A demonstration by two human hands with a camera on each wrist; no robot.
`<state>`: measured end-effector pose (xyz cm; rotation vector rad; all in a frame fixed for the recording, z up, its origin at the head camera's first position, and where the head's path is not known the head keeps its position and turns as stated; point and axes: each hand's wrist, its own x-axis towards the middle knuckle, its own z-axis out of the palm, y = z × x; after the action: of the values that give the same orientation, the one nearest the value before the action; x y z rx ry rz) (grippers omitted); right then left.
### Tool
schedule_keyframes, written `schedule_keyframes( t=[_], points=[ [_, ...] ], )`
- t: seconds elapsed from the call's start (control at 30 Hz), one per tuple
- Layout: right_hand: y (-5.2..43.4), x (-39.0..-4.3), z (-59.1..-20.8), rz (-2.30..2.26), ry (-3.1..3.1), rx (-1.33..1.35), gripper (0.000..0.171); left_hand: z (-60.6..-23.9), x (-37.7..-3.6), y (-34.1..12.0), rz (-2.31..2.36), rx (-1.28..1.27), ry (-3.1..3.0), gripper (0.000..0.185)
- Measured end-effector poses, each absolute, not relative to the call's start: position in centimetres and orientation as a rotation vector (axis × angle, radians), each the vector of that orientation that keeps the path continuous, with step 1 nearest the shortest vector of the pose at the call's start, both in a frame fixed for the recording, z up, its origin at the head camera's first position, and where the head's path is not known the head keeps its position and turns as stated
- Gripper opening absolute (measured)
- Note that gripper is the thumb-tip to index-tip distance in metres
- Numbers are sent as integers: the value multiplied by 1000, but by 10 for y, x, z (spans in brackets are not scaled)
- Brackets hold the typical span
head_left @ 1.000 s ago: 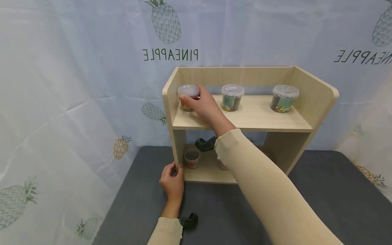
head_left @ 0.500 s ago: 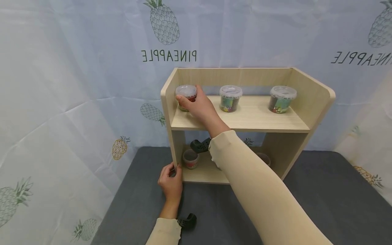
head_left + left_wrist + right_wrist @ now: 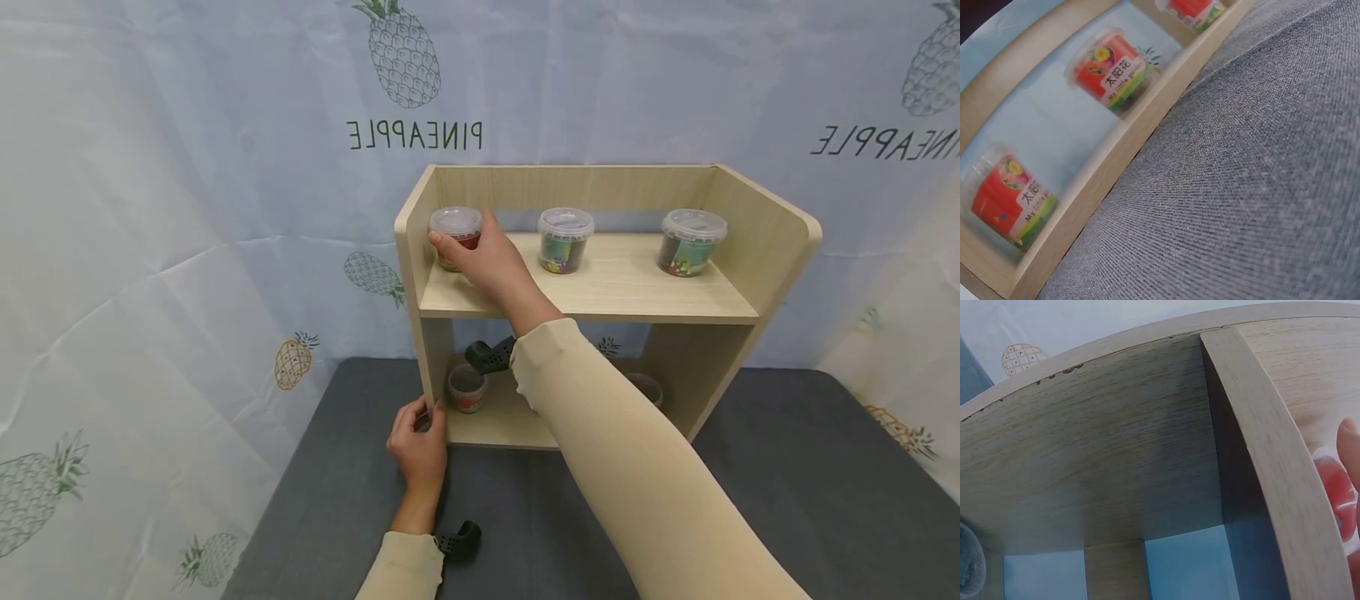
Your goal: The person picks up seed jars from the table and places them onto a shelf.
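**Two hands at a wooden shelf with small tubs**

The wooden shelf [image 3: 600,287] stands on a dark grey table [image 3: 787,500], in front of a pale curtain [image 3: 187,208] printed with pineapples. It is the landmark for all places here.

The right hand [image 3: 487,258] reaches onto the upper board of the shelf, at its left end. Its fingers are curled round the red tub [image 3: 455,237], which stands upright on the board beside the left side panel, with its clear lid on. In the right wrist view a fingertip lies against the red label [image 3: 1335,494].

The left hand [image 3: 420,446] is at the lower left corner of the shelf. Its fingers are bent and grip the front edge of the side panel.

Two more tubs are on the upper board: one in the middle [image 3: 565,240], one near the right end [image 3: 692,242]. On the lower board, three tubs with red labels stand in a row; the left one [image 3: 467,388] is just behind the left hand.
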<state>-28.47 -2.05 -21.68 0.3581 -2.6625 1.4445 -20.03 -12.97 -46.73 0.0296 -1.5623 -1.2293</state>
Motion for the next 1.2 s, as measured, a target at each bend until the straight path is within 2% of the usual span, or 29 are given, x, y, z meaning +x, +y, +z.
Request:
schedule_keyframes(
  t=[0.37, 0.5, 0.67, 0.87, 1.03, 1.2],
  points=[
    [-14, -282, -221, 1455, -2535, 279, 101, -466, -201, -131, -1250, 34, -1557, 16],
    [-12, -272, -226, 1405, -2328, 340, 88, -466, -200, -130, -1243, 28, -1556, 16],
    [-10, -257, -240, 1272, -1984, 605, 66, -466, -200, -129, -1233, 18, -1549, 16],
    [6, -237, -270, 1126, -1792, 837, 60, -471, -202, -129, -1221, 12, -1552, 16],
    [26, -216, -306, 994, -1718, 928, 64, -485, -210, -134, -1205, 3, -1553, 17],
    [50, -198, -351, 826, -1698, 972, 61, -498, -220, -140, -1245, 18, -1571, 16]
  ],
)
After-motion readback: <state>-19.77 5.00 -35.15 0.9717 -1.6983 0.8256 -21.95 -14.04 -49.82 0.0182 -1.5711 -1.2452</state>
